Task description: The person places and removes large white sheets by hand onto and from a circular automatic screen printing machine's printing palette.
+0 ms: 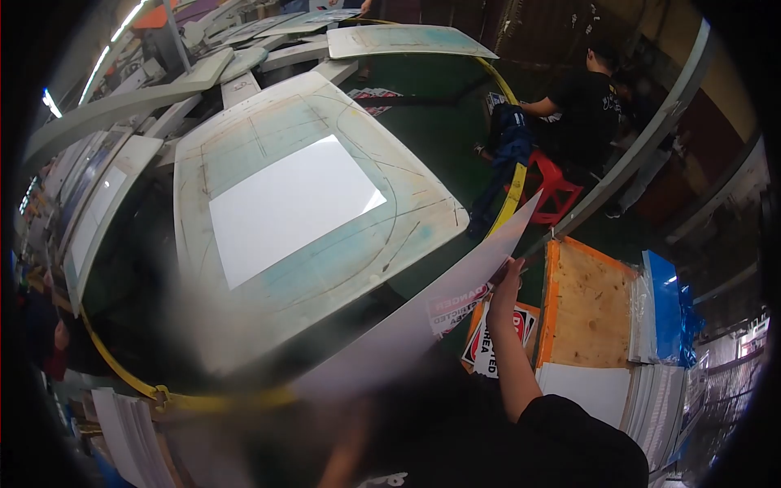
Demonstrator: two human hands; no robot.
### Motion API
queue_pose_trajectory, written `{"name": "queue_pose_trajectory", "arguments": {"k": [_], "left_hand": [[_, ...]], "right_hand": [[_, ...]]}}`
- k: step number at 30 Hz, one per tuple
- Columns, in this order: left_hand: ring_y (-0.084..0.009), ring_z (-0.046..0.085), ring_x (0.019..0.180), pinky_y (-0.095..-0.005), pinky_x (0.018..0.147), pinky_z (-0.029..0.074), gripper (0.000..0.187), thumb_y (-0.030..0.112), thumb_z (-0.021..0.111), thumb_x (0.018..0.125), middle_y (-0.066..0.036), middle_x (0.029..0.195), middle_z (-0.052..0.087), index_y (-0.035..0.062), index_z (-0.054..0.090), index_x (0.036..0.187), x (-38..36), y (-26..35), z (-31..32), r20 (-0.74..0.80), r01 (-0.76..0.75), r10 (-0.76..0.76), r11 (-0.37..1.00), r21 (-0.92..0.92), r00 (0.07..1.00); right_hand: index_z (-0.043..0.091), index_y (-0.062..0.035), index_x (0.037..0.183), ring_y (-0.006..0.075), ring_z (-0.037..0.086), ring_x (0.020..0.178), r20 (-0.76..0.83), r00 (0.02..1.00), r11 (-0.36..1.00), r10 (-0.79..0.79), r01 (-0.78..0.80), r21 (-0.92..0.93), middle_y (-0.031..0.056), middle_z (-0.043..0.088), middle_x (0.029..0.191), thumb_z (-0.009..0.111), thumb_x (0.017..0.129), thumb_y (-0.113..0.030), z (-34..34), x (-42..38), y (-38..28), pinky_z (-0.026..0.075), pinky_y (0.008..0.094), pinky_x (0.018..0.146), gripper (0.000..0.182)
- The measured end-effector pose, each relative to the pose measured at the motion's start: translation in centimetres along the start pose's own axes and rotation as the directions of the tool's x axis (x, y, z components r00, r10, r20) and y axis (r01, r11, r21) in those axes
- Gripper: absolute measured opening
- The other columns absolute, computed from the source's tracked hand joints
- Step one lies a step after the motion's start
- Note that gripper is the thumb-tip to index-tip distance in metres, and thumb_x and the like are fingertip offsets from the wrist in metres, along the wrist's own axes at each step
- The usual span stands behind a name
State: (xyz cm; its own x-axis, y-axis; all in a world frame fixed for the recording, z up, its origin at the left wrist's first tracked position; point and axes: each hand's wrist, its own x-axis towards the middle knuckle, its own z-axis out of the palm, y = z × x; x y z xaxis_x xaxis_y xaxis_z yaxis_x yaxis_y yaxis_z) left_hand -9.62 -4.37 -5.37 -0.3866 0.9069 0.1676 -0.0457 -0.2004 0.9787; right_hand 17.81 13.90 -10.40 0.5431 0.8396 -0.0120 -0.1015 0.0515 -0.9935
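Observation:
A large white sheet (pixel 407 333) slants across the lower middle, tilted on edge. My right hand (pixel 510 272) grips its upper right part, the fingers closed round the edge. At the bottom my left forearm shows as a blur; the left hand itself cannot be made out. Beyond the sheet, a white rectangular sheet (pixel 293 207) lies flat on a pale, stained board (pixel 423 199) with rounded corners. Printed danger signs (pixel 488 346) in red, black and white are below my right hand.
A yellow ring-shaped rail (pixel 106 358) curves round the boards. Several more pale boards (pixel 407 41) fan out behind. To the right are an orange-edged panel (pixel 587 305), stacked white sheets (pixel 655 407), a red stool (pixel 553 187) and a seated person in black (pixel 582 114).

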Motion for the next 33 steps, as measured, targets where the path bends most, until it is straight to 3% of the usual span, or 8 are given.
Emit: {"name": "queue_pose_trajectory", "arguments": {"k": [10,14,22,25,27,31,33], "left_hand": [[-0.0111,0.054,0.078,-0.0262,0.07,0.044,0.029,0.021,0.069,0.08,-0.003,0.086,0.058,-0.0004,0.055,0.093,0.1,-1.3,-0.9,-0.032,0.008,-0.006,0.998,0.064,0.999],[-0.011,0.054,0.078,-0.026,0.07,0.044,0.028,0.02,0.069,0.08,-0.003,0.086,0.058,-0.0005,0.055,0.092,0.4,2.1,0.6,-0.021,0.149,-0.149,0.989,0.007,0.989],[-0.011,0.054,0.077,-0.0259,0.071,0.044,0.024,0.016,0.068,0.08,-0.003,0.086,0.058,-0.0003,0.055,0.092,0.1,-1.6,-0.7,-0.037,0.006,-0.004,0.999,0.046,0.999],[-0.0107,0.055,0.075,-0.026,0.07,0.044,0.021,0.015,0.068,0.079,-0.003,0.084,0.059,-0.0001,0.057,0.088,-0.8,-3.3,-1.2,-0.111,0.061,-0.038,0.976,0.209,0.993],[-0.0104,0.055,0.074,-0.0261,0.068,0.044,0.02,0.015,0.068,0.079,-0.003,0.082,0.059,0.0,0.057,0.085,-0.1,-1.8,-0.8,-0.036,0.041,-0.035,0.979,0.202,0.999],[-0.0099,0.055,0.073,-0.026,0.067,0.045,0.018,0.013,0.068,0.078,-0.003,0.081,0.06,-0.0005,0.058,0.081,0.7,-0.6,-0.7,0.013,-0.003,0.0,0.984,0.178,1.0],[-0.0207,0.06,0.075,-0.0336,0.068,0.047,0.025,0.022,0.069,0.078,-0.009,0.082,0.062,0.0012,0.06,0.089,0.4,-1.3,-1.1,-0.021,-0.006,0.012,0.969,0.246,1.0]], "right_hand": [[0.055,-0.0037,0.105,0.013,0.057,0.084,0.025,0.999,0.999,0.035,-0.035,0.017,0.0047,0.061,0.09,0.025,0.09,-0.064,0.2,-0.2,0.1,0.044,0.0257,0.076,0.069],[0.055,-0.0039,0.107,0.0112,0.057,0.084,-0.001,0.998,0.998,0.064,-0.064,-0.011,0.0033,0.06,0.09,0.026,0.09,-0.064,0.3,-0.4,-0.1,0.044,0.0233,0.073,0.069],[0.054,-0.0038,0.107,0.0124,0.056,0.087,0.043,0.995,0.996,0.087,-0.088,0.034,0.0036,0.06,0.093,0.027,0.091,-0.062,-0.6,0.1,1.2,0.042,0.0252,0.079,0.066],[0.055,-0.0028,0.104,0.0146,0.056,0.087,0.056,0.998,0.997,0.001,-0.005,0.078,0.0035,0.059,0.094,0.026,0.092,-0.062,-0.3,0.1,1.5,0.041,0.0277,0.083,0.066],[0.055,-0.0025,0.103,0.015,0.056,0.087,-0.021,0.994,0.988,0.103,-0.1,0.115,0.0033,0.059,0.092,0.026,0.092,-0.061,0.4,-0.8,0.2,0.04,0.0282,0.084,0.066],[0.056,-0.0024,0.104,0.0153,0.055,0.089,0.011,0.999,0.998,0.046,-0.047,0.051,0.0031,0.058,0.094,0.026,0.091,-0.062,-0.8,0.0,0.9,0.039,0.0289,0.086,0.068],[0.054,-0.0024,0.107,0.0161,0.053,0.092,0.01,0.999,0.996,0.041,-0.041,0.079,0.0043,0.058,0.095,0.025,0.09,-0.064,0.1,-0.3,-0.8,0.037,0.0292,0.089,0.07]]}}
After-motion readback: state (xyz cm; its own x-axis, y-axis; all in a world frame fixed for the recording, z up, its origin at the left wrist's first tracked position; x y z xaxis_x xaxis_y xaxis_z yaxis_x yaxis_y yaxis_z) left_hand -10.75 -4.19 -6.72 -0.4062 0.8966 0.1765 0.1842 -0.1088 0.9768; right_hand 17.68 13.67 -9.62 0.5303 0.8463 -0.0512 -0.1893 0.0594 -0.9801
